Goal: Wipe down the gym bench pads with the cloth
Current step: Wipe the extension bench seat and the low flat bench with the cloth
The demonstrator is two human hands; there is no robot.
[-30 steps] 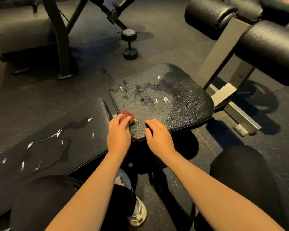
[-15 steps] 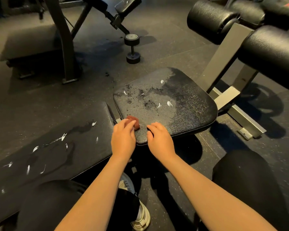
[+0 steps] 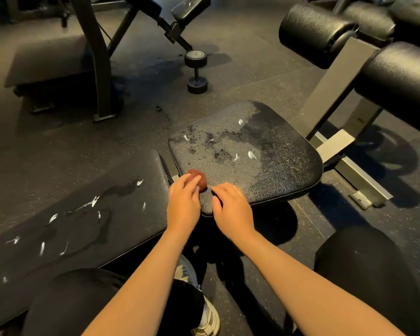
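The left hand (image 3: 183,206) lay with its fingers curved over a balled reddish-brown cloth (image 3: 200,178), pressing it onto the near left corner of the seat pad (image 3: 277,161). The right hand (image 3: 232,210) rested just beside it on the pad's near edge, fingers relaxed and holding nothing. Dark wet blotches and white streaks marked the seat pad and the long back pad (image 3: 95,226) to its left. A dumbbell (image 3: 196,71) stood on end on the floor beyond.

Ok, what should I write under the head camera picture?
Left hand holds a reddish cloth on the smeared seat pad while the right hand rests at its near edge.
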